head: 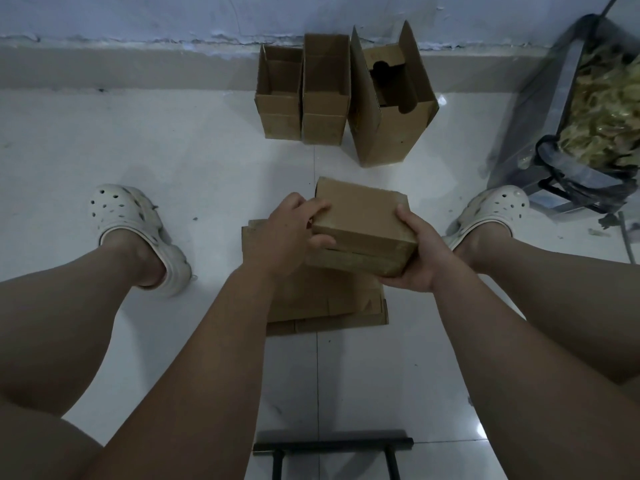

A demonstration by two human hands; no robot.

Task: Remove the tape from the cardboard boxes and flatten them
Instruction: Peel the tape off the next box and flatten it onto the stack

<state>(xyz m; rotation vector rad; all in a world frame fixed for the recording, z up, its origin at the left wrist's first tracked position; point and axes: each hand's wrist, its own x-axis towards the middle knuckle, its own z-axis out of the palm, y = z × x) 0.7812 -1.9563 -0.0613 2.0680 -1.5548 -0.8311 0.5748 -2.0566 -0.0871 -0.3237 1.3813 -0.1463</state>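
A small closed brown cardboard box (360, 216) is held above the floor in both hands. My left hand (287, 230) grips its left end, fingers curled over the top edge. My right hand (415, 254) cups its lower right corner from underneath, thumb on top. Under the box lies a stack of flattened cardboard (325, 303) on the white tiles. Three open, upright cardboard boxes stand by the wall: a small box (278, 95), a middle box (325, 91) and a taller box (391, 102) with a cut-out insert.
My feet in white clogs rest on the tiles, the left clog (138, 230) and the right clog (491, 213). A black bin bag (588, 109) full of crumpled tape sits at the right. A black stool frame (332, 448) is at the bottom.
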